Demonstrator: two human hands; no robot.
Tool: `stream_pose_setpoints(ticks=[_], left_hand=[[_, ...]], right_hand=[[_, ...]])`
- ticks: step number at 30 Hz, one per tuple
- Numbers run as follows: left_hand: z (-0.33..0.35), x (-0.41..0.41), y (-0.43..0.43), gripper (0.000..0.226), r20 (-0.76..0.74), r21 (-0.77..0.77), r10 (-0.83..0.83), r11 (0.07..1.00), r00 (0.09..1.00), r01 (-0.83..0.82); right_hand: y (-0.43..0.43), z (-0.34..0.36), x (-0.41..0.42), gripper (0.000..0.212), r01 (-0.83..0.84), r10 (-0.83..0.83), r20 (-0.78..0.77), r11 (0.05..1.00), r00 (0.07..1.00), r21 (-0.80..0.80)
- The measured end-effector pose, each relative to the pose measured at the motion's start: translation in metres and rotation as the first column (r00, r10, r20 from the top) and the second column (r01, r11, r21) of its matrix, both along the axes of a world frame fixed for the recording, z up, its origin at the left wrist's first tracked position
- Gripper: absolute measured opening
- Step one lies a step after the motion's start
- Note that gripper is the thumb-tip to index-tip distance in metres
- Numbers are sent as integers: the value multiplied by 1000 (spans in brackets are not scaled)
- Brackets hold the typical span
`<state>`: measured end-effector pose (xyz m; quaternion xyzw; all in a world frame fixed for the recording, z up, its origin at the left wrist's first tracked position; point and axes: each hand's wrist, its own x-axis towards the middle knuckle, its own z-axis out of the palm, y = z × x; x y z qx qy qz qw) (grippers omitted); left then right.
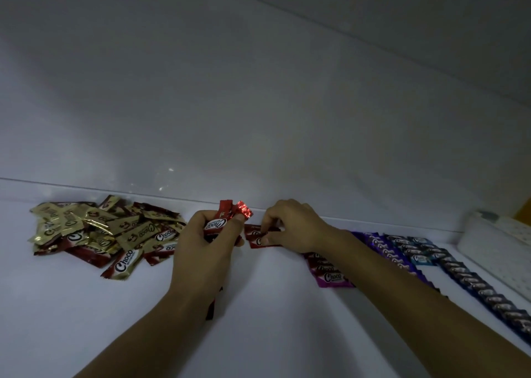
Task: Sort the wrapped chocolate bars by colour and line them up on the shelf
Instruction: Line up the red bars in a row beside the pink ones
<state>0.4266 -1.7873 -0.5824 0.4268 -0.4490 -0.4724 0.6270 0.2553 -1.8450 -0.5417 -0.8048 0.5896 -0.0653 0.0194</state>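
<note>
On the white shelf point(120, 320) my left hand point(201, 248) grips a bunch of red wrapped bars point(227, 215), their ends sticking up above my fingers. Just right of it, my right hand point(293, 225) pinches a red bar point(258, 238) that lies on the shelf near the back edge. A loose heap of gold and dark red bars point(106, 234) lies at the left. Lines of sorted bars run along the right: magenta point(330, 274), purple point(385, 248), light blue point(419, 251) and dark blue point(488, 294). My right forearm hides part of the magenta and purple lines.
A white perforated tray point(500, 248) stands at the far right edge of the shelf. The white back wall point(258, 119) rises right behind the bars. A dark red wrapper point(211, 311) shows under my left wrist.
</note>
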Motion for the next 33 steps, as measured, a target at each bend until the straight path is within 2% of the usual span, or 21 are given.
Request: stream_pose_setpoints(ticks=[13,14,15,16,17,18,19,21,23,26,31,33], left_hand=[[0,0,1,17,-5,-11,3,1000,1000,-3],[0,0,1,15,0,-19,-2,1000,1000,2],[0,-1,1,13,3,-32,-12,999,1000,12],[0,-1,1,11,6,-50,-26,998,1000,26],[0,-2,2,8,12,-70,-39,997,999,40],[0,-2,2,6,26,-90,-51,995,998,53],[0,-2,3,3,53,-113,-61,991,997,66],[0,-2,7,7,140,-161,-82,981,987,105],[-1,-3,11,15,279,-198,-100,967,955,159],[0,-6,17,24,429,-217,-100,953,898,210],[3,-7,21,25,473,-232,-109,942,874,243],[3,-7,21,19,451,-228,-97,949,887,219]], right_hand=[[6,-6,3,17,12,-12,0,999,1000,-33],[8,-6,3,14,13,-13,5,999,1000,-47],[10,-5,5,11,20,-16,76,998,997,-59],[14,-2,7,12,41,-29,233,998,972,-46],[20,3,11,18,63,-57,433,998,899,1],[27,9,15,26,62,-96,610,995,786,76],[35,16,18,33,40,-138,713,987,687,153],[50,24,23,39,-30,-168,769,971,616,236],[61,28,28,28,-106,-125,798,967,590,231],[68,31,28,10,-92,-78,832,984,550,153],[76,34,21,7,22,-59,840,998,539,56],[77,37,15,5,97,-65,865,995,497,19]])
